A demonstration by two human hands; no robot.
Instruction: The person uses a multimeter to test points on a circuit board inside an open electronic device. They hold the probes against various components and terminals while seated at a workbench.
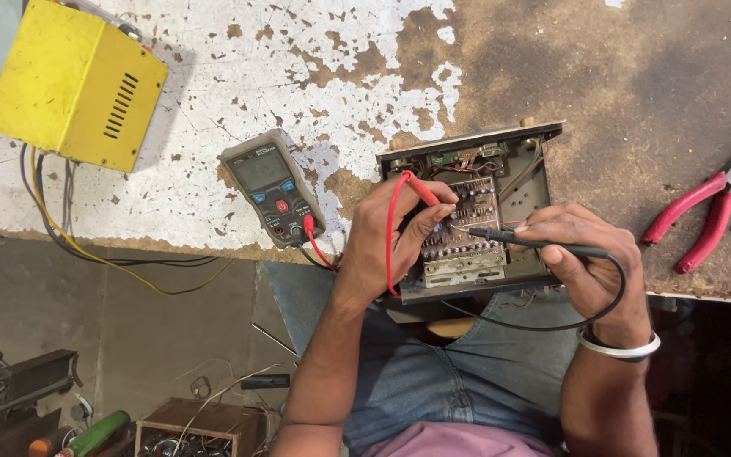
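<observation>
Your left hand [391,241] pinches the red probe [420,190] and your right hand [581,254] grips the black probe [535,243], both tips down on the circuit board [471,222]. That board sits in the open metal chassis [475,211] at the workbench [594,76] edge, the grey multimeter [272,188] just left, red pliers [708,211] well right.

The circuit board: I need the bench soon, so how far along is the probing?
Done: the chassis is open and the multimeter has both leads plugged in. In hand: left hand holds the red probe, right hand the black probe, both tips on the circuit board. Left: no reading shows legibly; the pliers lie unused.
</observation>
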